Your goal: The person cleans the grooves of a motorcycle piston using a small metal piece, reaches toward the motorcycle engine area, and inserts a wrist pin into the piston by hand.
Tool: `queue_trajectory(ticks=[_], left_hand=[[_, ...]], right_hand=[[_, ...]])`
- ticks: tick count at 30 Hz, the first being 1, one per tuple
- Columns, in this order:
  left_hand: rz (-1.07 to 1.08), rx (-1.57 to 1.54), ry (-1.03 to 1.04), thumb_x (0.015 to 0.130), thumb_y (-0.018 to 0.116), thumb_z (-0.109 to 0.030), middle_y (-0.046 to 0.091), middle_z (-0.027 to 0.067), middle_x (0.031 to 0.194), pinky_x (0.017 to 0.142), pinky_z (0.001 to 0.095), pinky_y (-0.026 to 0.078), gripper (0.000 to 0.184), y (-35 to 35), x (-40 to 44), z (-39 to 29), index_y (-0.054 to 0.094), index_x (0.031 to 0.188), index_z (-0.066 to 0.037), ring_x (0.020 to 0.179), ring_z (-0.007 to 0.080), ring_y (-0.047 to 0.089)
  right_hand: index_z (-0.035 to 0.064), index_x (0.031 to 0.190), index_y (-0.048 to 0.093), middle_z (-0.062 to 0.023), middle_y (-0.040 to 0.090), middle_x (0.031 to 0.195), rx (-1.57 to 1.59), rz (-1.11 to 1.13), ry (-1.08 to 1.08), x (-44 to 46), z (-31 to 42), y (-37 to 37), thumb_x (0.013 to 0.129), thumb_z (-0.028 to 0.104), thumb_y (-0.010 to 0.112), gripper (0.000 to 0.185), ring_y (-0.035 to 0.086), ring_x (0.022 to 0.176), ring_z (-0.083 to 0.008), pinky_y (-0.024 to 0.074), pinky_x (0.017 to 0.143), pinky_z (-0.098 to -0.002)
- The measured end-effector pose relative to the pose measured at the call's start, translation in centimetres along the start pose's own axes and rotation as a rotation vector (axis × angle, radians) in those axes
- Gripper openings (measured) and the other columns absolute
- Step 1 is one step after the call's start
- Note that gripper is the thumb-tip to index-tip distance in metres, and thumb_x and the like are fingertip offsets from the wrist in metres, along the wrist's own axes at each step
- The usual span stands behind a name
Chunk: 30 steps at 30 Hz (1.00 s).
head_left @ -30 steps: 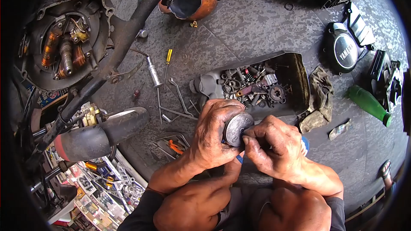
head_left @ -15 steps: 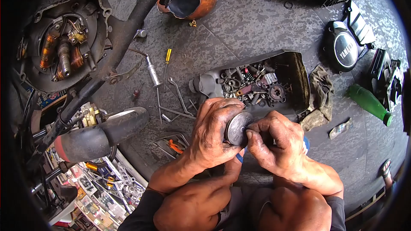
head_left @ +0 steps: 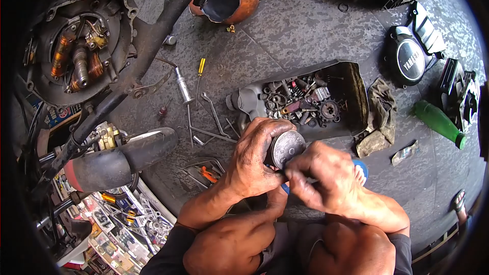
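Note:
My left hand (head_left: pixel 252 160) is closed around a round grey piston (head_left: pixel 289 148), its flat, worn crown turned up toward me. A small ring mark shows at the middle of the crown. My right hand (head_left: pixel 328 175) is curled, with thumb and finger pinched together at the lower right edge of the piston. Motion blurs those fingers, and whatever they pinch is hidden. Just beyond both hands lies a cut-open dark container (head_left: pixel 359 97) holding small metal parts (head_left: pixel 300 99), among them bolts, springs and a gear.
Wrenches (head_left: pixel 211 112), a yellow-handled screwdriver (head_left: pixel 201 66) and orange-handled pliers (head_left: pixel 208 174) lie on the floor to the left. An open engine (head_left: pixel 79 66) stands at upper left. Rightward are a rag (head_left: pixel 381 114), a green bottle (head_left: pixel 439 124) and a Yamaha cover (head_left: pixel 410 60).
My right hand has slid from the middle of the piston's face down to its lower edge. The crown now shows more fully. My left hand keeps its hold.

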<state>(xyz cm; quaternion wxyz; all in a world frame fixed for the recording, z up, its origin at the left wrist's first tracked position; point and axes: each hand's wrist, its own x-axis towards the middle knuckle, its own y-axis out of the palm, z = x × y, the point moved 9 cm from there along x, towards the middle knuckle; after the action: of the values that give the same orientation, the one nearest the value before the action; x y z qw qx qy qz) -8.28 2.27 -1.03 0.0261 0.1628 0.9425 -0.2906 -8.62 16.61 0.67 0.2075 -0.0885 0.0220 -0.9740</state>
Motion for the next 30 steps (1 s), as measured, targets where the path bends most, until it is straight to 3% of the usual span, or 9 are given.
queue_trajectory(ticks=[5,8,9,12,13,17,24,26,30], left_hand=[[-0.001,-0.155,-0.318,0.070,0.098,-0.025,0.071,0.0119,0.116,0.094,0.0408,0.057,0.079,0.7,-0.7,2.9,0.057,0.134,-0.004,0.104,0.0290,0.070],[0.092,-0.677,-0.600,0.077,0.096,-0.038,0.070,0.0078,0.115,0.093,0.0353,0.056,0.080,2.6,-1.5,5.4,0.056,0.137,-0.003,0.104,0.0193,0.067],[0.121,-0.701,-0.514,0.094,0.079,-0.050,0.068,0.0053,0.113,0.089,0.0305,0.055,0.070,3.0,-1.4,5.1,0.055,0.139,-0.002,0.101,0.0116,0.063],[0.085,-0.948,-0.711,0.101,0.061,-0.062,0.069,0.0104,0.120,0.095,0.0341,0.056,0.076,4.5,-2.6,6.2,0.053,0.141,0.001,0.107,0.0167,0.067],[0.104,-1.002,-0.754,0.109,0.044,-0.059,0.070,0.0130,0.120,0.096,0.0364,0.057,0.069,4.9,-2.7,6.0,0.053,0.141,0.002,0.107,0.0198,0.069],[0.047,-1.207,-0.753,0.114,0.036,-0.051,0.068,0.0102,0.124,0.093,0.0341,0.055,0.058,5.3,-3.0,6.2,0.055,0.141,-0.004,0.106,0.0169,0.066],[0.029,-1.088,-0.701,0.103,0.049,-0.045,0.068,0.0172,0.129,0.109,0.0417,0.049,0.065,4.1,-2.6,5.9,0.051,0.144,0.005,0.121,0.0251,0.065],[0.071,-1.026,-0.603,0.105,0.056,-0.035,0.067,0.0130,0.125,0.086,0.0338,0.057,0.054,3.5,-2.1,5.2,0.048,0.147,-0.001,0.099,0.0175,0.067],[0.143,-0.888,-0.539,0.098,0.070,-0.019,0.066,0.0146,0.126,0.075,0.0327,0.060,0.062,3.0,-1.6,3.4,0.043,0.150,0.000,0.085,0.0166,0.069]], right_hand=[[0.0009,0.096,0.069,-0.0121,0.065,0.081,-0.077,-0.159,0.271,-0.2,-3.5,-2.3,0.089,0.003,0.074,0.009,0.065,0.067,-0.0253,0.0529,0.060,-0.0367],[0.0014,0.096,0.066,0.0015,0.063,0.086,0.334,-0.237,0.649,-2.6,-7.0,-1.7,0.097,0.002,0.071,0.005,0.054,0.079,-0.0060,0.0463,0.072,-0.0248],[0.0020,0.097,0.066,0.0045,0.062,0.089,0.369,-0.230,0.678,-2.9,-7.3,-1.4,0.099,0.006,0.071,0.007,0.051,0.082,-0.0038,0.0444,0.074,-0.0230],[0.0021,0.097,0.066,0.0039,0.062,0.088,0.491,-0.210,0.722,-3.5,-7.9,-0.3,0.099,0.008,0.072,0.009,0.051,0.081,-0.0037,0.0439,0.072,-0.0227],[0.0025,0.097,0.066,0.0042,0.063,0.087,0.510,-0.196,0.753,-3.6,-8.1,0.1,0.099,0.011,0.073,0.011,0.051,0.080,-0.0034,0.0436,0.072,-0.0224],[-0.0009,0.097,0.067,0.0039,0.060,0.083,0.574,-0.208,0.779,-3.4,-8.1,0.5,0.099,0.007,0.071,0.009,0.051,0.078,-0.0047,0.0458,0.070,-0.0240],[-0.0008,0.098,0.066,0.0036,0.060,0.083,0.564,-0.243,0.740,-3.6,-8.5,0.3,0.100,0.007,0.070,0.008,0.051,0.078,-0.0048,0.0458,0.070,-0.0241],[-0.0006,0.099,0.066,0.0035,0.060,0.084,0.549,-0.242,0.743,-3.6,-8.5,0.3,0.100,0.007,0.069,0.008,0.051,0.079,-0.0050,0.0459,0.071,-0.0243],[0.0004,0.099,0.066,0.0026,0.061,0.088,0.567,-0.254,0.714,-3.7,-8.0,0.4,0.098,0.007,0.071,0.008,0.051,0.083,-0.0056,0.0459,0.074,-0.0254]])
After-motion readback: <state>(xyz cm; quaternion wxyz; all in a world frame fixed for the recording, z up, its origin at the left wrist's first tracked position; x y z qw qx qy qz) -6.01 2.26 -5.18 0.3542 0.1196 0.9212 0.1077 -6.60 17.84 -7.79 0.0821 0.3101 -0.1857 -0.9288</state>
